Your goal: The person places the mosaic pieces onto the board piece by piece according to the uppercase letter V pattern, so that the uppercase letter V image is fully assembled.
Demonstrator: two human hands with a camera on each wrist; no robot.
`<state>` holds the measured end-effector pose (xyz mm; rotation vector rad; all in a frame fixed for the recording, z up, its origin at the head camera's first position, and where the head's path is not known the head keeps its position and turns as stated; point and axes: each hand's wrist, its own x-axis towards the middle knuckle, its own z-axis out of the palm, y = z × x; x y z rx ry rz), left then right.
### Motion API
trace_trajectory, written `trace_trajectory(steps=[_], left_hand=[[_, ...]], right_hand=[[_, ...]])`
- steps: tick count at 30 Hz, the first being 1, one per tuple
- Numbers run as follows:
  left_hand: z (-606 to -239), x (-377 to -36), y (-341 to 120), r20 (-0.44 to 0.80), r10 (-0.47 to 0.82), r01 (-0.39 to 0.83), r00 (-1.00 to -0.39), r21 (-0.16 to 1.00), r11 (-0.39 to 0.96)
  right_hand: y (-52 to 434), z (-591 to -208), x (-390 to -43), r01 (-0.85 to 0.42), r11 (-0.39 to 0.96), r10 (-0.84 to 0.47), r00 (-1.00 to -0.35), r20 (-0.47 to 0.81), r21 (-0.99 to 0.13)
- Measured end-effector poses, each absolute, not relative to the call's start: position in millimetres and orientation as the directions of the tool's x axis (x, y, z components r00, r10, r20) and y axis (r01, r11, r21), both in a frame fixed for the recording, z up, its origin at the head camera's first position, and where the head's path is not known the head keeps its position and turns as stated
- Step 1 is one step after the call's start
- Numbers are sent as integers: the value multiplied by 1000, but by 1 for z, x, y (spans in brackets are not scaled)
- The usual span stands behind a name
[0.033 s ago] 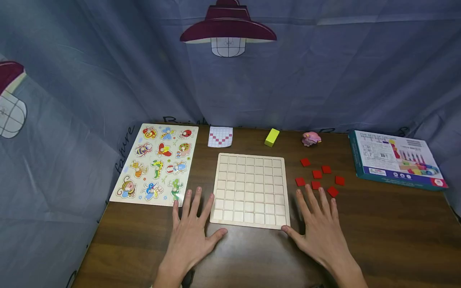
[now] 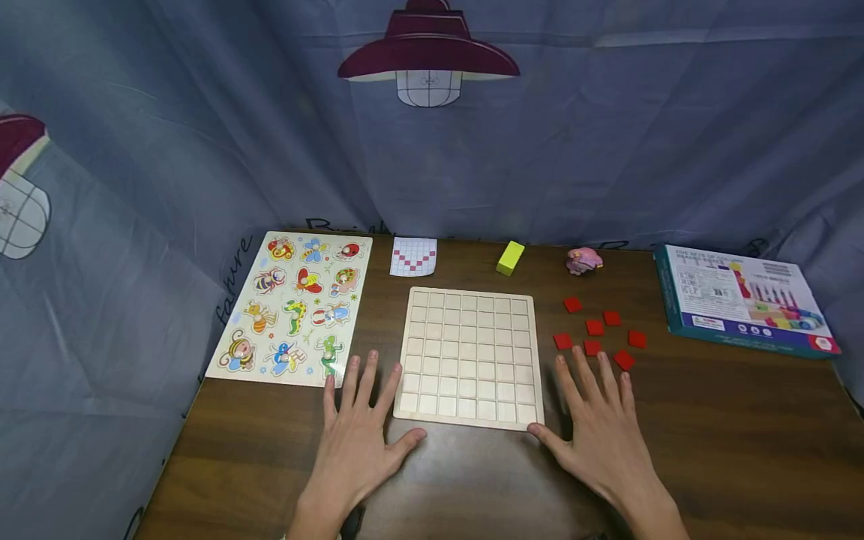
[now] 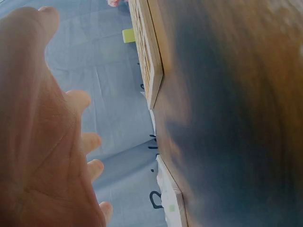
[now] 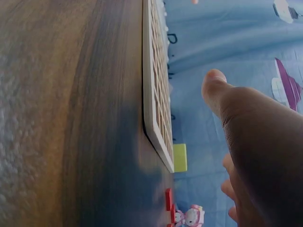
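Note:
A square wooden grid board point(image 2: 470, 355) lies on the table between the two hands, its cells bare. My left hand point(image 2: 358, 442) is spread with straight fingers near the board's lower left corner, holding nothing. In the left wrist view, a gap shows between that palm point(image 3: 42, 142) and the table. Fingers spread and holding nothing, my right hand point(image 2: 601, 435) is by the lower right corner, its thumb overlapping that corner in the head view. Several small red square tiles point(image 2: 594, 327) are scattered just beyond the right fingertips.
An insect picture puzzle board point(image 2: 312, 300) lies on the left. Along the back are a paper pattern card point(image 2: 413, 256), a yellow block point(image 2: 509, 258) and a pink figurine point(image 2: 583, 260). A flat toy box point(image 2: 742, 300) lies at the right, and a blue curtain point(image 2: 574, 150) hangs behind.

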<state>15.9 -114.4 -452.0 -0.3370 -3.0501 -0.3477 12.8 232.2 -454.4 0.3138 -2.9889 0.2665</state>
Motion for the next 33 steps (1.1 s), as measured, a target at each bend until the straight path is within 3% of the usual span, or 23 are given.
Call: trace_trajectory(steps=[5,11,14,19,25,28,33], left_hand=[[-453,15,-113,48,217,222,-975,272,936],[-461,5,-108,-19,264,204,-964,581,788],[-470,-6,-106,-16,264,185,-965,671,718],[-482,-18,-103,-26,277,198,-960,636,746],[-487,-19,-101,-35,283,213,-958,573,791],[-486,-20,-100,-21,277,216,-961,569,793],[-485,-19,-101,-23,269,210,-963,562,800]], right_hand=[[242,-458,7,-203,959,-180,-975,131,-196],[291,-464,-12,-76,920,-1,-981,193,-385],[319,-472,-21,24,894,110,-980,167,-448],[342,-485,-27,110,868,177,-980,95,-483],[337,-493,-29,117,868,229,-957,180,-483],[333,-495,-30,57,873,205,-944,257,-484],[317,-500,-32,-158,849,90,-898,431,-505]])
